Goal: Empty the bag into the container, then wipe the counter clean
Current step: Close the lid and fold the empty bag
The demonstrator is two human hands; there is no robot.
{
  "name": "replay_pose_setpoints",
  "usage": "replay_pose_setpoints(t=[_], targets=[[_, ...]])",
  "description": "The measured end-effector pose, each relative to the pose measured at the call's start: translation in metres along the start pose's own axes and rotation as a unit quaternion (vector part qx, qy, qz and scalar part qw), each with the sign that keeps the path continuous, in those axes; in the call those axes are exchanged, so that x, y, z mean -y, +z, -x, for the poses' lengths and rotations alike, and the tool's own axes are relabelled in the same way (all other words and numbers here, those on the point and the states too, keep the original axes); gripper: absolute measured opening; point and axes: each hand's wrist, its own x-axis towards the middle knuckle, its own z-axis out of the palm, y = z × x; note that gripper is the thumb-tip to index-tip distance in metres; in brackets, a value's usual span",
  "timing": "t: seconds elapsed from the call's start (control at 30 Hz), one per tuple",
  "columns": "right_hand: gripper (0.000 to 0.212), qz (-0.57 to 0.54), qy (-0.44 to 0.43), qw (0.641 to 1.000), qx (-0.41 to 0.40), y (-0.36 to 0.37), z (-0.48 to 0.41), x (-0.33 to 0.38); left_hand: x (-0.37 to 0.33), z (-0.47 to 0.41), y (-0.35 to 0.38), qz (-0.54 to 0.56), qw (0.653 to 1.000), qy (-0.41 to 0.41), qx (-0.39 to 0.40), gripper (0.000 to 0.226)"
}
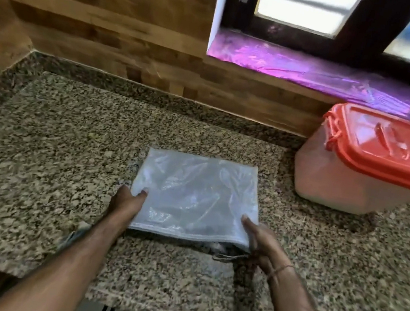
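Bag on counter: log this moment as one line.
bag: flat on counter | left hand, right hand: gripping near corners | container: lid closed

The container (367,166) runs off the right edge — the bag (195,197) hides its own contents.

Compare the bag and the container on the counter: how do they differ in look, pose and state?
The bag is a flat, pale, see-through sheet lying on the counter; the container is a rigid tub standing upright. The bag is held at its near corners by the left hand and right hand; the container stands untouched, apart to the right. The bag is colourless; the container has a red lid, shut. Both are translucent plastic.
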Motion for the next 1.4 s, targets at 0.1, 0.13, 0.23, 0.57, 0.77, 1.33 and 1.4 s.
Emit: replay_pose_setpoints(t=[0.1, 0.13, 0.23, 0.57, 0.77, 1.33, 1.4], targets=[[0.038, 0.026, -0.016, 0.999, 0.013, -0.019, 0.009, 0.005, 0.003, -0.005, -0.003, 0.055, 0.998, 0.017, 0.007, 0.034], [0.036, 0.059, -0.030, 0.998, -0.013, -0.026, 0.012, 0.006, 0.004, -0.005, -0.005, 0.043, 0.999, 0.028, 0.000, 0.032], [0.026, 0.156, -0.083, 0.981, -0.082, -0.033, 0.010, -0.001, 0.008, 0.005, -0.008, -0.023, 0.996, 0.082, -0.011, 0.031], [0.038, -0.065, -0.118, 0.986, -0.094, -0.060, 0.021, -0.009, 0.017, 0.072, 0.013, -0.112, 0.990, 0.091, -0.001, 0.043], [0.050, -0.253, -0.009, 0.967, 0.029, -0.023, 0.043, -0.050, 0.025, 0.101, 0.045, 0.037, 0.973, -0.024, 0.227, 0.055], [0.032, -0.049, 0.041, 0.994, -0.085, -0.011, 0.010, -0.026, 0.003, 0.150, 0.012, -0.049, 0.905, -0.056, 0.419, 0.052], [0.029, -0.002, 0.017, 0.995, -0.098, -0.012, 0.012, -0.024, -0.006, 0.141, 0.002, -0.115, 0.918, -0.001, 0.381, 0.051]])
